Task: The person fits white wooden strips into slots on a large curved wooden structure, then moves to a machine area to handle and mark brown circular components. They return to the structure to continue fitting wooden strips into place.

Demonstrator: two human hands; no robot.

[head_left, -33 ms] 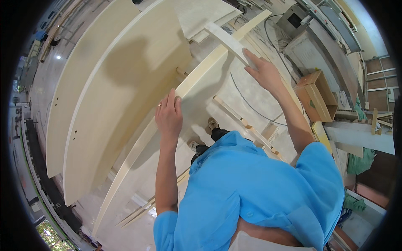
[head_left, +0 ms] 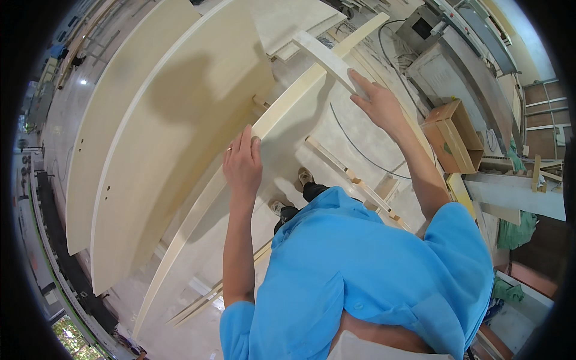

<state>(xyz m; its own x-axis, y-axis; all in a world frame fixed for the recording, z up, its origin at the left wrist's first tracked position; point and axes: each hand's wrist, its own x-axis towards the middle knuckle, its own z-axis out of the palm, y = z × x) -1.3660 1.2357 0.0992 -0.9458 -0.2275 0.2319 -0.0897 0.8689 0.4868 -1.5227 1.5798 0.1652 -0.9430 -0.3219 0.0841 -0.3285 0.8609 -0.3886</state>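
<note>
A long, narrow cream board [head_left: 198,211] runs diagonally from the lower left to the upper right, its narrow face toward me. My left hand [head_left: 242,165] grips it near the middle, fingers over the far side and thumb on the near side. A shorter white strip [head_left: 321,55] lies across the board's upper right part. Its near end is in my right hand [head_left: 379,103], with fingertips and thumb curled round it. Beyond my left hand, large cream panels [head_left: 180,114] stand side by side, and shadows fall on the nearer one.
Below the board, jointed wooden bars [head_left: 354,180] stand near my shoes [head_left: 305,176]. A dark cable [head_left: 354,147] curves over the dusty floor. On the right are an open cardboard box [head_left: 447,135] and a green bag [head_left: 517,231]. Thin strips [head_left: 201,305] lie at lower left.
</note>
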